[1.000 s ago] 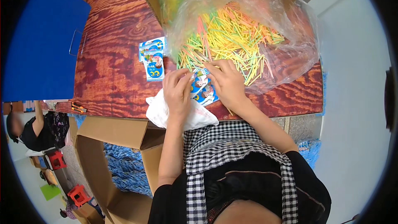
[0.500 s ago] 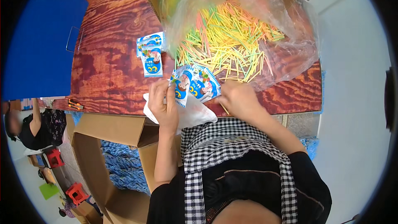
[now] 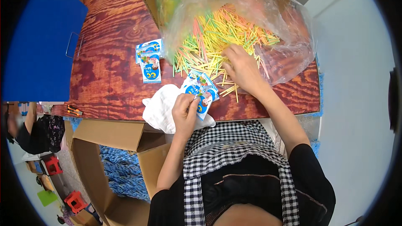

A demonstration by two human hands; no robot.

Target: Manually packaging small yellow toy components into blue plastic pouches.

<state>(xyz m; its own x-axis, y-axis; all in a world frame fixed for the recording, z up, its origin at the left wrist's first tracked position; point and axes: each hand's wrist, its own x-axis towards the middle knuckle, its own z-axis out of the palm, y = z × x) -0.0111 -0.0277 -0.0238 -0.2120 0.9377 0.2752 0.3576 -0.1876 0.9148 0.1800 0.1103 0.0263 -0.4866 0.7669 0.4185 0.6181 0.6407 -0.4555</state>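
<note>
Seen from above, a person in a black short-sleeved top under a black-and-white checked apron bib (image 3: 234, 150), its straps running down either side of the chest. Both forearms are bare; the left hand (image 3: 184, 111) and right hand (image 3: 243, 69) carry no gloves and, seemingly, no rings.

Lighting: bright, even, diffuse daylight — source direction cannot be told. Shadows: soft and short, faint under the left hand (image 3: 185, 111) and right hand (image 3: 242, 68). Glare: pale sheen on the clear plastic bag (image 3: 289, 25); the pale floor (image 3: 356, 100) at right is nearly washed out. Distortion: strong fisheye — the wooden table (image 3: 104, 71) edges bow, black vignette rings the frame. Focus: centre sharp, rim softer, colours saturated.
</note>
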